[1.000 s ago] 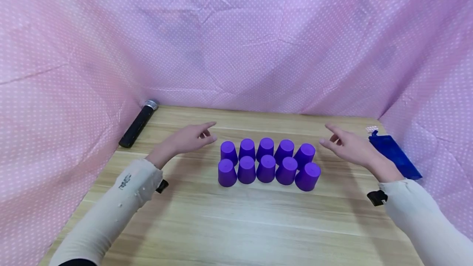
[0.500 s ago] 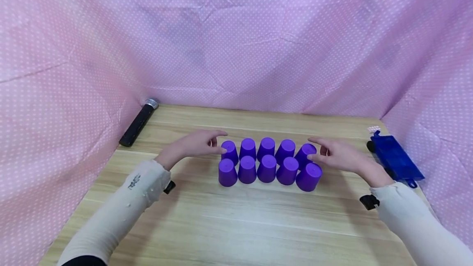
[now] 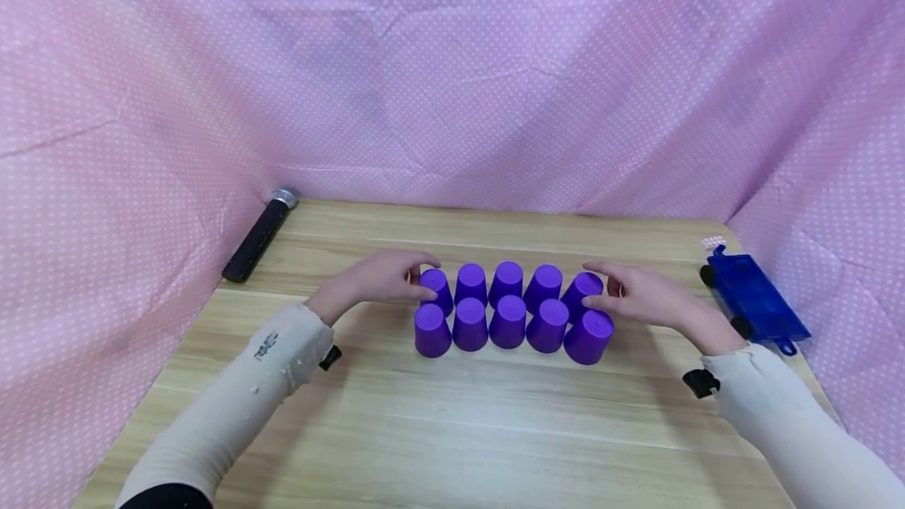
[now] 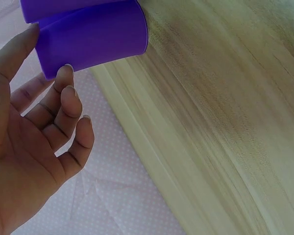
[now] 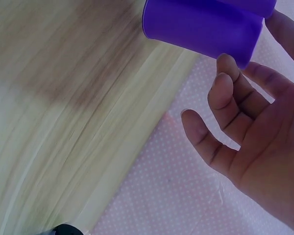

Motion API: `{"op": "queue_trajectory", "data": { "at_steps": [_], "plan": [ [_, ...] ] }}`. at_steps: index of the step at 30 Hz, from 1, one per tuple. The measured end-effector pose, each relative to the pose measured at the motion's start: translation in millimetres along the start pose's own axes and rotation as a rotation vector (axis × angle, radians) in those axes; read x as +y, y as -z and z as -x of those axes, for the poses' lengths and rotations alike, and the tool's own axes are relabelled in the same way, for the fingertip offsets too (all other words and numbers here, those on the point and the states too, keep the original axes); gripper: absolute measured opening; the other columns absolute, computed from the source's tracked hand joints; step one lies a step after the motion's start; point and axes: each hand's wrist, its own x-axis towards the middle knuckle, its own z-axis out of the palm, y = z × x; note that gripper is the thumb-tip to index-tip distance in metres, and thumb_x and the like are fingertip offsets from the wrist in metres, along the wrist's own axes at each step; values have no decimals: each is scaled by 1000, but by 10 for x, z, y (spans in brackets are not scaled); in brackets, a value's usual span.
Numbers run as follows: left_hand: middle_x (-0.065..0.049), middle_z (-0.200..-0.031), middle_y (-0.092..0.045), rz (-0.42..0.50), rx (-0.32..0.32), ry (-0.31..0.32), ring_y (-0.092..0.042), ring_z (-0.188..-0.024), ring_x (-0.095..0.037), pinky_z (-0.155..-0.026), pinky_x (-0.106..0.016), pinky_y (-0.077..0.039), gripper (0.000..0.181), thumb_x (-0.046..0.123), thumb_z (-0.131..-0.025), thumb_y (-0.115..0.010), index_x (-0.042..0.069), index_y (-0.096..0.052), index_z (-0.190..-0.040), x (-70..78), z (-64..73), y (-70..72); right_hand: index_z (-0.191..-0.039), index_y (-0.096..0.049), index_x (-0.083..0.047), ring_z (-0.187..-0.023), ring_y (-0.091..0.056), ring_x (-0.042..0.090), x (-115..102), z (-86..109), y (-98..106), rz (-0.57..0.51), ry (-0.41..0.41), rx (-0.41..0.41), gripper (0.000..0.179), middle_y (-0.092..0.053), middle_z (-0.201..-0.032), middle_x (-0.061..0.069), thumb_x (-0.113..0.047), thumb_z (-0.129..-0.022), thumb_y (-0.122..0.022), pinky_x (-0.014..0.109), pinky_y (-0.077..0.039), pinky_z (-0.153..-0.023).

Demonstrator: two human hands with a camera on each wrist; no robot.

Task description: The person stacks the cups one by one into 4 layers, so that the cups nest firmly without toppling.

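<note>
Purple cups stand upside down in two rows in the head view. At the back row's left end, my left hand (image 3: 378,277) holds the end cup (image 3: 442,289) between thumb and fingers; its fingertips lie along the cup's side (image 4: 95,36) in the left wrist view. Opposite, my right hand (image 3: 639,294) grips the back row's right end cup (image 3: 581,287) near its base, and its fingers also show on the cup wall (image 5: 201,32) in the right wrist view. The front row's cups, such as the middle one (image 3: 507,328), stand close before them, untouched by either hand.
On the wooden table (image 3: 459,430), a black microphone (image 3: 258,242) lies at the left edge. A blue wheeled tray-like cart (image 3: 756,297) sits at the right edge, by a small pale dotted item (image 3: 713,242). Pink dotted cloth (image 3: 452,100) encloses the back and sides.
Both hands have moved inward from beside the rows to the back row's two end cups, and their fingers have closed round them. The cups stand where they were.
</note>
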Motion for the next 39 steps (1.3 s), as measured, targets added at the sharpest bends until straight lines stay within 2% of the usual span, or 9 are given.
{"op": "queue_trajectory", "data": {
  "at_steps": [6,13,17,22,28,32,36,39],
  "plan": [
    [5,-89,-66,-11,9,-8,-58,-78,-11,-72,-30,-48,54,47,-86,-75,21,-61,-131,14,-26,4,-143,-51,-6,-69,-51,10,-2,-8,12,0,-1,-5,72,-58,-79,-4,-51,-91,-69,29,-42,-64],
    [4,-89,-65,1,-1,-18,-58,-77,-12,-71,-30,-48,50,45,-87,-75,21,-62,-129,-2,-52,56,-141,-54,-7,-69,-51,11,8,-19,24,-2,-10,0,69,-59,-79,-3,-51,-90,-69,30,-42,-63],
    [2,-89,-66,7,3,-15,-58,-77,-13,-70,-30,-47,50,44,-87,-75,20,-62,-129,-28,-64,158,-141,-54,-8,-70,-51,11,18,-29,19,-4,-20,-4,69,-59,-81,-3,-53,-90,-69,30,-41,-62],
    [-1,-91,-67,-33,18,9,-60,-79,-16,-70,-32,-48,52,46,-87,-75,19,-62,-129,-14,-112,328,-140,-55,-9,-71,-52,12,44,-48,6,-6,-35,-6,70,-59,-82,-2,-55,-89,-69,30,-41,-63],
    [-3,-93,-68,-35,29,35,-61,-82,-18,-72,-35,-50,53,47,-87,-74,18,-61,-130,18,-266,473,-138,-57,-9,-71,-53,13,54,-73,-3,-25,-56,-12,67,-60,-82,-1,-53,-89,-71,30,-42,-64],
    [-3,-94,-67,-50,33,22,-60,-82,-18,-72,-34,-49,53,47,-88,-73,18,-61,-130,50,-407,533,-138,-57,-7,-72,-53,14,40,-99,-10,-50,-60,-6,68,-60,-83,0,-50,-88,-72,30,-43,-65],
    [-3,-94,-67,-70,48,-6,-61,-83,-19,-73,-35,-50,54,47,-87,-74,17,-63,-130,156,-569,606,-138,-56,-5,-71,-53,14,37,-121,-24,-78,-57,-5,68,-60,-82,1,-46,-87,-75,30,-43,-64],
    [-2,-99,-68,-68,47,-11,-63,-90,-19,-80,-37,-51,54,47,-87,-74,18,-63,-131,255,-713,648,-138,-56,-4,-70,-53,14,49,-120,-31,-99,-65,-7,68,-60,-82,2,-45,-86,-76,30,-43,-64]
  ]
}}
